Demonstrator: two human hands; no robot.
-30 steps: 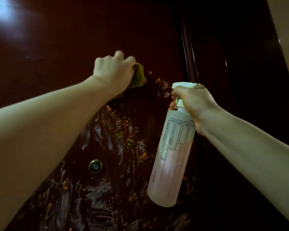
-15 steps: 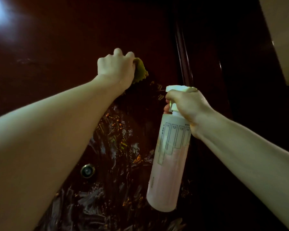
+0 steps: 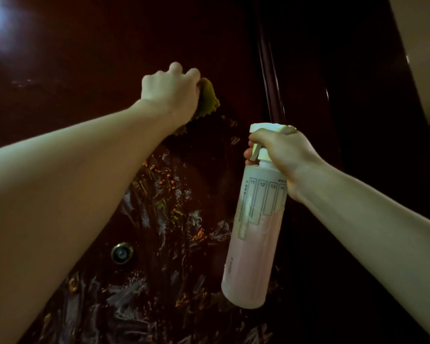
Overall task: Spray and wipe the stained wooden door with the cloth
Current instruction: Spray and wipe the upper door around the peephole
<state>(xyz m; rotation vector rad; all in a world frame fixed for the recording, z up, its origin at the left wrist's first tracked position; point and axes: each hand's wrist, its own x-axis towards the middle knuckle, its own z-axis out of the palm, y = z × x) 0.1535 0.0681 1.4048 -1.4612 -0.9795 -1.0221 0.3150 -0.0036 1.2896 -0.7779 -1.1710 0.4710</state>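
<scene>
A person's left hand point(image 3: 170, 91) grips a bunched yellow-green cloth point(image 3: 208, 99) and presses it against the dark reddish-brown wooden door point(image 3: 85, 58), at the upper edge of the soiled patch, while the right hand point(image 3: 282, 155) grasps the neck of a tall white plastic spray bottle point(image 3: 255, 219) of pale pink liquid, fingers curled at its white trigger, held just off the door beside the frame. Below the cloth, white smears and orange and yellowish flecks point(image 3: 164, 207) cover the panel around a round brass peephole point(image 3: 121, 253), so most of the wiping appears undone. The risks, as judged from here: a small wadded cloth may simply drag the grit sideways and spread the smears, or scratch the glossy finish; loosened liquid could run down into the peephole; and a squeeze of the trigger at this angle might wet the left forearm rather than the stain.
</scene>
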